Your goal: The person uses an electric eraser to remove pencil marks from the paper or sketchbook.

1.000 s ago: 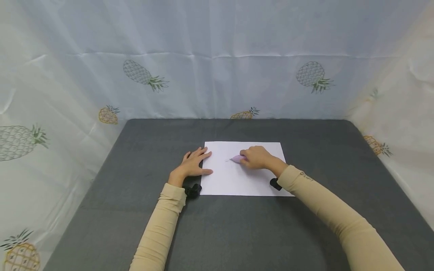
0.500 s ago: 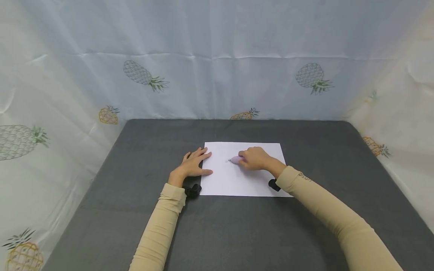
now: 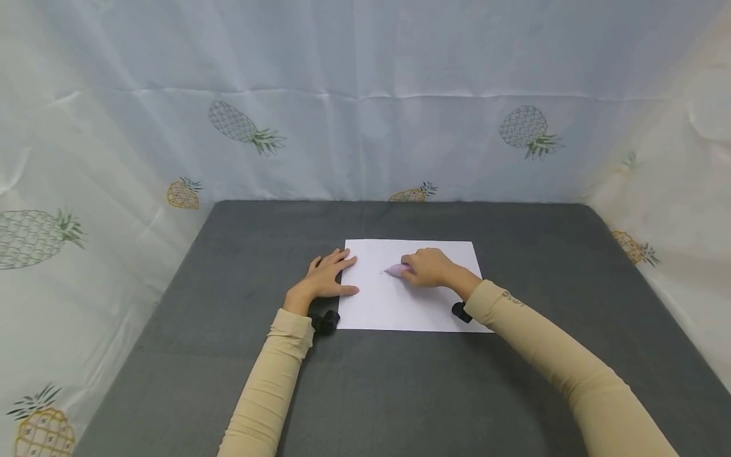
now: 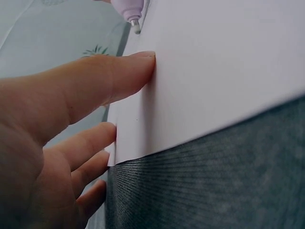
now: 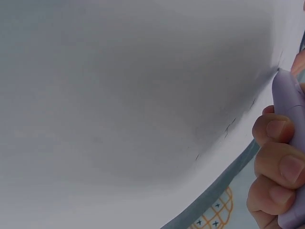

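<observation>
A white sheet of paper (image 3: 377, 309) lies on the dark table. My left hand (image 3: 324, 277) rests with spread fingers on its left edge; in the left wrist view the thumb (image 4: 112, 78) reaches over the sheet. My right hand (image 3: 432, 268) grips a lilac, pen-shaped electric eraser (image 3: 395, 270), its fingers curled round the thick body. In the left wrist view, the eraser (image 4: 127, 8) shows a metal collar and a blunt, pale tip. That tip is at the paper near faint marks. Several short dark lines (image 5: 230, 125) show in the right wrist view.
The grey-black table (image 3: 365, 393) extends around the sheet. Pale curtains (image 3: 354, 139) with printed pineapples hang behind it and at both sides. A black camera (image 3: 325, 322) sits at the left wrist and another camera (image 3: 461, 311) at the right.
My right hand has shifted slightly left and toward me with the electric eraser, then stayed nearly still over the last half second. The left hand and the paper keep their places.
</observation>
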{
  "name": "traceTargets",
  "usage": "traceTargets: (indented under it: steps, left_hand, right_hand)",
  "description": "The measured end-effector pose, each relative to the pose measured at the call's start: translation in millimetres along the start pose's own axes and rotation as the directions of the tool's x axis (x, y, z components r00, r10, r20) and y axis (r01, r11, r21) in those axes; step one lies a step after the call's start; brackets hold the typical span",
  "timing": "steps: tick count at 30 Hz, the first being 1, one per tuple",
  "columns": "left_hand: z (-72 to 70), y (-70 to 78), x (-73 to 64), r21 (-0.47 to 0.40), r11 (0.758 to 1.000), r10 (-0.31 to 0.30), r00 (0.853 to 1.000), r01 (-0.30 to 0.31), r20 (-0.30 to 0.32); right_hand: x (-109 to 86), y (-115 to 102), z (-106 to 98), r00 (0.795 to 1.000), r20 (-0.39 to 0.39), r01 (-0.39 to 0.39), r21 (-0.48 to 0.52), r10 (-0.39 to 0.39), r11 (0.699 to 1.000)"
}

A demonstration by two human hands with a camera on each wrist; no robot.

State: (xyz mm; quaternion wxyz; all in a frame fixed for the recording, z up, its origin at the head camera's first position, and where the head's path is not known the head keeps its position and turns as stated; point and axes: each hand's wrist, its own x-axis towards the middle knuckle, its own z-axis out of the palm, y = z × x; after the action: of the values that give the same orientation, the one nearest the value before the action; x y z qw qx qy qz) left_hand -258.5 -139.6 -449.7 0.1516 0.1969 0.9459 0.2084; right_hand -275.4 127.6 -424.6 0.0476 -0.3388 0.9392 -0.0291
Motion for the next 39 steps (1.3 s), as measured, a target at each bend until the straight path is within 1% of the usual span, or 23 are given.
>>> traceTargets:
  steps: [7,16,19,30,39]
  left_hand:
    - [-0.6,1.2,-0.9,-0.008,1.000,0.001,1.000,-0.001,-0.004]
    - [0.3,1.2,0.1,-0.001,1.000,0.001,1.000,-0.001,-0.002]
    - [0.7,0.5,0.5,-0.001,1.000,-0.004,1.000,0.004,-0.002]
    - [1.7,-2.5,2.7,0.010,1.000,-0.002,1.000,0.002,-0.003]
    - [0.8,-0.3,2.2,0.012,1.000,-0.009,1.000,0.009,0.003]
  right_hand:
    - [0.2,0.1,-1.7,1.000,-0.010,0.002,0.001,-0.002,1.000]
    - [1.4,-3.3,-1.7,1.000,0.024,-0.008,-0.003,0.008,1.000]
    - [1.6,-3.9,-2.0,1.000,0.017,0.001,-0.002,-0.001,1.000]
    - [3.6,-3.0,-0.2,1.000,0.016,-0.005,-0.007,0.005,1.000]
    - [6.8,-4.5,2.1,1.000,0.012,0.003,-0.003,-0.003,1.000]
